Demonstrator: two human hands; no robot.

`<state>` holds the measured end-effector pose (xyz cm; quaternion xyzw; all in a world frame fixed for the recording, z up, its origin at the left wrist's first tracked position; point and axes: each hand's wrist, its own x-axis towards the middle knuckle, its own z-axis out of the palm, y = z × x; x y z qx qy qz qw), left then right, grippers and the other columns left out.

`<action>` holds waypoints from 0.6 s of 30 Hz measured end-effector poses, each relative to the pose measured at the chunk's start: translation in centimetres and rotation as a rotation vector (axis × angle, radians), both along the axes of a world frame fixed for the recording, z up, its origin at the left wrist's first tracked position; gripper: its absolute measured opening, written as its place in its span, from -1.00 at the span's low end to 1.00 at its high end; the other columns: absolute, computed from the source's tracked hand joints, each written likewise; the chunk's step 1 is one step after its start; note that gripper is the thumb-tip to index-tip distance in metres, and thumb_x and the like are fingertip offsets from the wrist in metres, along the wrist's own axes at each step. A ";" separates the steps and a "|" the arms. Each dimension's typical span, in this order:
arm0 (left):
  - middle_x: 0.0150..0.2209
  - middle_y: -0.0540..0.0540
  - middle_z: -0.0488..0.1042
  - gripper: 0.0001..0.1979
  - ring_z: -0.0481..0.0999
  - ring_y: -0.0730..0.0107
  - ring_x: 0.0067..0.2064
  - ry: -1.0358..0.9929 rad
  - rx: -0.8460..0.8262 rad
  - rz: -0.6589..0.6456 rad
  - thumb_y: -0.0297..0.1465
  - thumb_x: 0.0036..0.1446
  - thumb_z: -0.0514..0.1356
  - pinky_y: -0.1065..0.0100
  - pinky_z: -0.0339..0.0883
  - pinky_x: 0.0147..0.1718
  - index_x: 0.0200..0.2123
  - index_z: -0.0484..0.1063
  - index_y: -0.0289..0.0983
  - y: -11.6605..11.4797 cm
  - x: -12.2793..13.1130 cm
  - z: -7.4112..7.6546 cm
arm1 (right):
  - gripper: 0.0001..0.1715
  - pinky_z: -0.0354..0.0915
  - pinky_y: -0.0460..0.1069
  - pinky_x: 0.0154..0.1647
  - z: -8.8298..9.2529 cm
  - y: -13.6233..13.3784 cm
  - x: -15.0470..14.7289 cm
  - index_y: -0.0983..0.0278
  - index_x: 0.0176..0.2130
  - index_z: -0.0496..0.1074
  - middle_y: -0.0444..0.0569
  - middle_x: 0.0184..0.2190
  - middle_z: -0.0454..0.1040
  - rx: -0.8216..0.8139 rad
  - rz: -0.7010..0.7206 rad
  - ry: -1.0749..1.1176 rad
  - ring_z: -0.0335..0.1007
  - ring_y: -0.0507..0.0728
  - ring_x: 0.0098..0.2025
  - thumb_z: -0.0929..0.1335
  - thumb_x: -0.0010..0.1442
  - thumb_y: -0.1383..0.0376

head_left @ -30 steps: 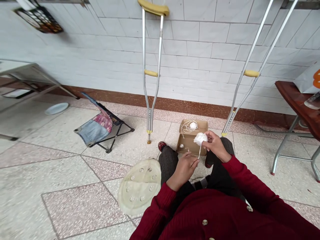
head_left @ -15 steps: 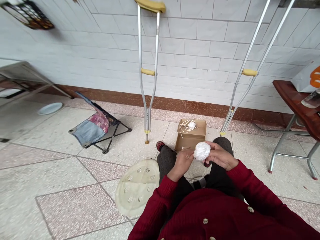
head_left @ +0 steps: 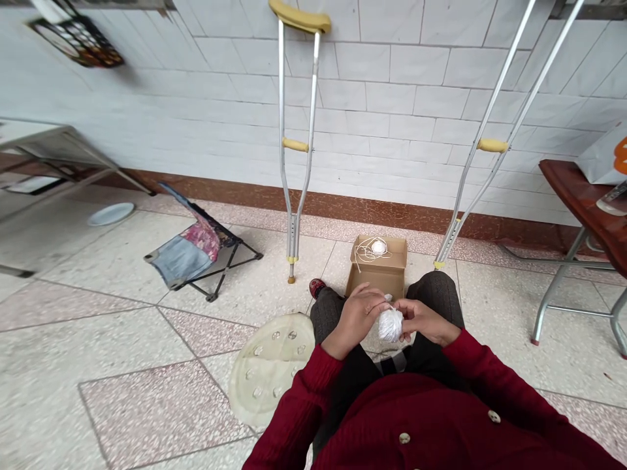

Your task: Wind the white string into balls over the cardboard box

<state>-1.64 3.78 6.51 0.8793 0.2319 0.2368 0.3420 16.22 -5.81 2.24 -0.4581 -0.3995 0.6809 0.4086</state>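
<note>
A ball of white yarn (head_left: pixel 390 325) is held between my hands, low above the lap. My right hand (head_left: pixel 427 320) grips it from the right, thumb and fingers bent around its side. My left hand (head_left: pixel 361 314) reaches over its upper left, the fingertips pressed together at its top; whether they pinch a strand there I cannot tell. Just beyond the hands an open cardboard box (head_left: pixel 386 281) sits on the floor. Loose white string (head_left: pixel 365 251) and a small white ball (head_left: pixel 379 247) lie in its raised far part.
Two crutches (head_left: pixel 295 145) (head_left: pixel 492 145) lean on the tiled wall. A folding stool (head_left: pixel 183 258) stands left, a round pale mat (head_left: pixel 267 365) lies by the left leg, and a plate (head_left: pixel 112 214) is farther off. At right is a red-brown table (head_left: pixel 578 202).
The ball of yarn has moved down and slightly left, turning in the hands. My left hand has gone from its left side to over its top. The head view has shifted slightly.
</note>
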 end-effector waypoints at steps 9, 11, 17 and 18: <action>-0.49 0.01 0.49 -0.62 0.46 0.41 -0.34 0.031 -0.202 0.000 -0.28 0.29 0.04 0.30 0.29 -0.06 -0.53 0.44 -0.28 -2.3 0.7 -3.7 | -0.65 0.22 -0.13 -0.61 5.1 3.1 2.6 0.28 -0.22 0.33 -0.13 -0.48 0.45 0.150 -0.496 0.002 0.34 0.00 -0.55 0.43 -0.04 0.27; -0.52 0.04 0.47 -0.63 0.44 0.46 -0.39 0.068 -0.177 -0.018 -0.30 0.29 0.05 0.27 0.23 0.03 -0.54 0.43 -0.28 -2.9 0.3 -3.5 | -0.66 0.19 -0.13 -0.62 3.3 4.2 3.1 0.27 -0.31 0.31 -0.17 -0.50 0.42 0.195 -0.596 -0.227 0.29 -0.01 -0.56 0.45 -0.13 0.32; -0.35 0.01 0.53 -0.74 0.47 0.42 -0.26 0.042 -0.038 0.037 -0.33 0.26 0.08 0.17 0.09 0.16 -0.42 0.48 -0.24 -1.0 -0.8 -0.6 | -0.66 0.17 -0.15 -0.64 -1.9 2.3 1.6 0.28 -0.33 0.32 -0.21 -0.53 0.40 0.066 -0.201 -0.360 0.27 -0.02 -0.58 0.43 -0.19 0.39; -0.33 0.01 0.54 -0.75 0.48 0.41 -0.23 0.016 -0.038 0.046 -0.32 0.25 0.09 0.17 0.07 0.17 -0.41 0.49 -0.24 -0.5 -0.8 -0.4 | -0.66 0.18 -0.15 -0.64 -1.7 1.5 1.2 0.29 -0.32 0.32 -0.21 -0.54 0.41 0.028 -0.114 -0.259 0.29 -0.01 -0.59 0.43 -0.16 0.38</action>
